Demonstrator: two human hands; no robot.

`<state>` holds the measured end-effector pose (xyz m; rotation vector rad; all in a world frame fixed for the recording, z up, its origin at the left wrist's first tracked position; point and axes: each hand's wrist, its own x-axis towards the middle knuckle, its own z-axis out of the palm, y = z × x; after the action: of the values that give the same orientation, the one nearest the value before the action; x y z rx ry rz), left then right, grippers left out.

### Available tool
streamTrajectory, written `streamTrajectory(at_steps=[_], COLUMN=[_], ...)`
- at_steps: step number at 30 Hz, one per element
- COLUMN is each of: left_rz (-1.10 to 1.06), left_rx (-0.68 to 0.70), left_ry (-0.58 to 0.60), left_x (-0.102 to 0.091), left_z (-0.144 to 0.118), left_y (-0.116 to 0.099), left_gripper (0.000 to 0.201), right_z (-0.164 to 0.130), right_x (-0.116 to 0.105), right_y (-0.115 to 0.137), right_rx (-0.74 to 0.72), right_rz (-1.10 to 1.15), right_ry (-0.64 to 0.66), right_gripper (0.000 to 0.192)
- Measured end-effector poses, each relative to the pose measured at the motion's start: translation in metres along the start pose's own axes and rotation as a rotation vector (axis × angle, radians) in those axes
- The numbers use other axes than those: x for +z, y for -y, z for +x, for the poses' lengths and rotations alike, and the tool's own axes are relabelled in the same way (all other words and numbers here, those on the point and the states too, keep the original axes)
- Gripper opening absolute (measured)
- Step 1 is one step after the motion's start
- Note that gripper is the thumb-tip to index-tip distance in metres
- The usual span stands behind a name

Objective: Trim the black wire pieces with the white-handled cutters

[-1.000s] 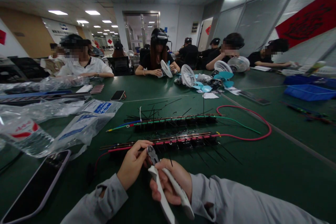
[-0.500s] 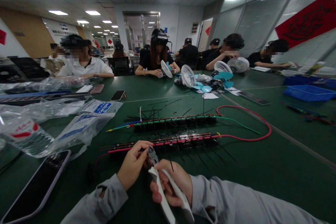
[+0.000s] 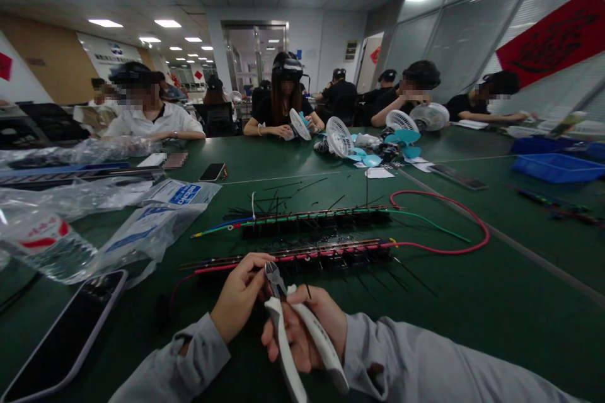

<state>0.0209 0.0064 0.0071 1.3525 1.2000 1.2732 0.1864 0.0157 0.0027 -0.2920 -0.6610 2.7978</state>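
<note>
My right hand holds diagonal cutters by their white handles, which are spread apart. The fingers lie partly open along the handles. The cutters' metal jaws point up and away, close to the fingertips of my left hand. That hand's thumb and forefinger are pinched together at the near edge of a long wired strip; what they grip is hidden. A thick red wire runs along this strip, and several black cable-tie tails stick out from it. Behind lies a second strip with green and blue wires and black ties.
A phone lies at the left, beside a water bottle and plastic bags. A red cable loops to the right. Fan parts and blue trays sit farther back. Several people sit around.
The cutters' handles have spread wider and my right fingers have loosened around them. The cutters have shifted slightly to the left. My left hand stays where it was.
</note>
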Motion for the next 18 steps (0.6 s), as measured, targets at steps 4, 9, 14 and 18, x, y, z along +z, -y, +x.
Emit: streamTrajectory(at_steps=[4, 9, 14, 18], left_rz=[0.003, 0.009, 0.031, 0.063], left_rx=[0.004, 0.009, 0.046, 0.061], left_ry=[0.007, -0.005, -0.037, -0.051], left_x=[0.0, 0.0, -0.003, -0.006], left_z=[0.0, 0.0, 0.001, 0.0], left_y=[-0.001, 0.0, 0.0, -0.002], left_gripper=[0.019, 0.021, 0.019, 0.019], right_z=[-0.002, -0.005, -0.013, -0.016], right_x=[0.008, 0.018, 0.035, 0.039], right_y=[0.0, 0.0, 0.006, 0.006], right_rx=[0.001, -0.109, 0.071, 0.107], right_rz=[0.008, 0.043, 0.024, -0.019], right_ry=[0.05, -0.018, 0.046, 0.087], right_gripper=[0.031, 0.028, 0.038, 0.057])
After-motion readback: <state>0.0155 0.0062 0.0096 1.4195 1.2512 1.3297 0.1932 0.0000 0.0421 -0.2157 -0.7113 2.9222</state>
